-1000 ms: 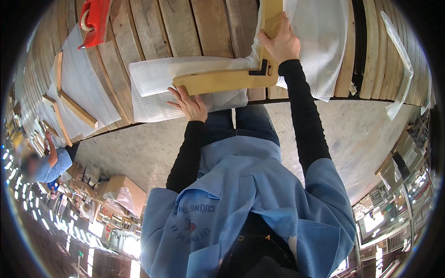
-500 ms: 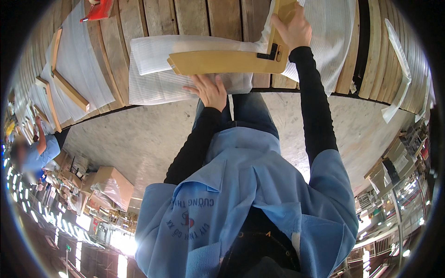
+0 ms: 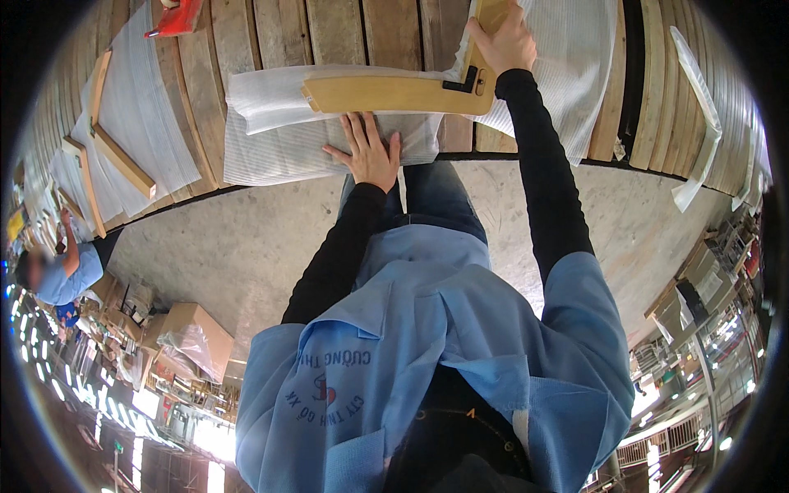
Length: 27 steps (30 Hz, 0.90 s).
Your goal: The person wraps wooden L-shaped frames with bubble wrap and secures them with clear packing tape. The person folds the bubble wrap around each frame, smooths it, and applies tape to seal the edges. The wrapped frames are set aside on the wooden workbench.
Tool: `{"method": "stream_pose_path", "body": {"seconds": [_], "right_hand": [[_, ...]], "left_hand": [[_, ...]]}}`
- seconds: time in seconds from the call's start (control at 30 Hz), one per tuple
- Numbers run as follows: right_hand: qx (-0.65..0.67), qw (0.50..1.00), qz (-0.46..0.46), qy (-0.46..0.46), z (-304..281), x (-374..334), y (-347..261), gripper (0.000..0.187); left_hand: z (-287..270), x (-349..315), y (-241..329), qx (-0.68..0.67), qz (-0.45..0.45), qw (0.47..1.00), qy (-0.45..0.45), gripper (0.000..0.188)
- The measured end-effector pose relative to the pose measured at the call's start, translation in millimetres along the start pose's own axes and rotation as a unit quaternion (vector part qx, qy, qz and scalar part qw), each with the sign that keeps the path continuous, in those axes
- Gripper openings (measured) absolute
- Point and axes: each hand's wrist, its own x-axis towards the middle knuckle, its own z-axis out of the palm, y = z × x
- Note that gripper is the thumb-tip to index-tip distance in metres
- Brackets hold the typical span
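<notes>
An L-shaped light-brown wooden part point(image 3: 386, 96) lies on thin white foam sheeting point(image 3: 271, 156) near the table's front edge. At its corner sits a black angle bracket point(image 3: 463, 81). My left hand point(image 3: 367, 154) rests flat on the sheeting with fingers spread, the fingertips against the long arm's near edge. The short arm points away from me, and my right hand point(image 3: 506, 43) is closed around it, thumb on the left side. Part of that arm is hidden under the hand. A strip of foam lies along the far side of the long arm.
The slatted wooden table point(image 3: 333, 33) curves across the top. More foam point(image 3: 575, 66) lies at right. On the left, wooden pieces point(image 3: 123, 160) rest on another sheet, and a red object point(image 3: 175, 18) sits far left. Beyond, a person in blue point(image 3: 72, 275) works near a cardboard box point(image 3: 197, 333).
The wooden part has shifted slightly away from me and to the left. My right hand has moved along with it. My left hand's fingers have stretched forward beside its near edge.
</notes>
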Motion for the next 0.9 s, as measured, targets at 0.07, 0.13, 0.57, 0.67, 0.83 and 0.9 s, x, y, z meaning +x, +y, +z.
{"method": "stream_pose_path", "body": {"seconds": [0.07, 0.13, 0.57, 0.67, 0.83, 0.9], "right_hand": [[0.001, 1.000, 0.014, -0.012, -2.4, -0.2, -3.2, 0.085], [0.011, 0.999, 0.035, -0.005, -10.9, -3.3, -20.1, 0.073], [0.008, 0.931, -0.342, -0.125, 27.3, -113.7, -79.8, 0.077], [-0.002, 0.928, -0.360, -0.099, 31.9, -113.4, -78.0, 0.072], [-0.017, 0.940, -0.327, -0.101, 33.1, -108.5, -85.9, 0.072], [-0.009, 0.940, -0.324, -0.107, 38.2, -109.7, -87.1, 0.071]], "left_hand": [[2.4, -1.9, -3.9, -0.028, 0.007, 0.999, 0.025, 0.084], [4.6, -4.3, -9.5, -0.082, 0.013, 0.994, 0.069, 0.086], [-27.0, -17.2, -26.9, 0.009, -0.102, 0.993, -0.056, 0.115], [-21.1, -20.0, -26.5, 0.003, -0.105, 0.993, -0.050, 0.115], [-26.1, -22.9, -21.1, -0.001, -0.101, 0.992, -0.076, 0.113], [-36.4, -22.9, -26.5, -0.013, -0.097, 0.989, -0.112, 0.109]]}}
